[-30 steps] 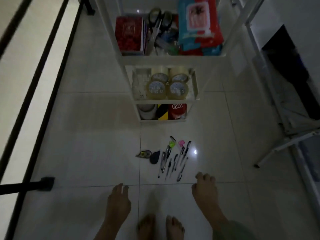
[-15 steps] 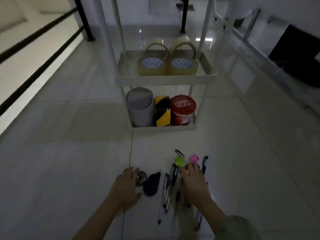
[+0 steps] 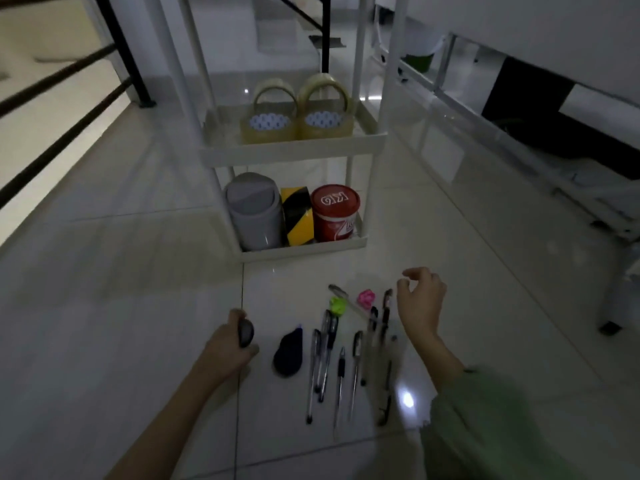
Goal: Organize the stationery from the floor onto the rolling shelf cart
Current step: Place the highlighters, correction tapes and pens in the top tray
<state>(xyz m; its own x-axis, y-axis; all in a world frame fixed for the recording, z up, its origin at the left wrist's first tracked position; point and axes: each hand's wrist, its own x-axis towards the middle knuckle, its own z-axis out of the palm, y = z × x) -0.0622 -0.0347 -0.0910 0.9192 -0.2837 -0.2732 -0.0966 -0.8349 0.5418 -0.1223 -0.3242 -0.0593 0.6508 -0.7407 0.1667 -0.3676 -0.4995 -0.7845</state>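
Observation:
Several pens lie in a row on the tiled floor in front of the white rolling cart. A dark correction tape dispenser lies left of the pens. A green clip and a pink clip rest at the far end of the row. My left hand is shut on a small dark rounded item, just left of the dispenser. My right hand hovers above the right end of the pens, fingers curled and apart, holding nothing.
The cart's middle shelf holds clear tape rolls. Its bottom shelf holds a grey bin, a yellow-black tape roll and a red tub. Black railing runs at left; a white frame stands at right.
My head has come lower and closer to the floor. My left hand has closed on the small dark item and lifted it. My right hand has risen off the pens and shifted right.

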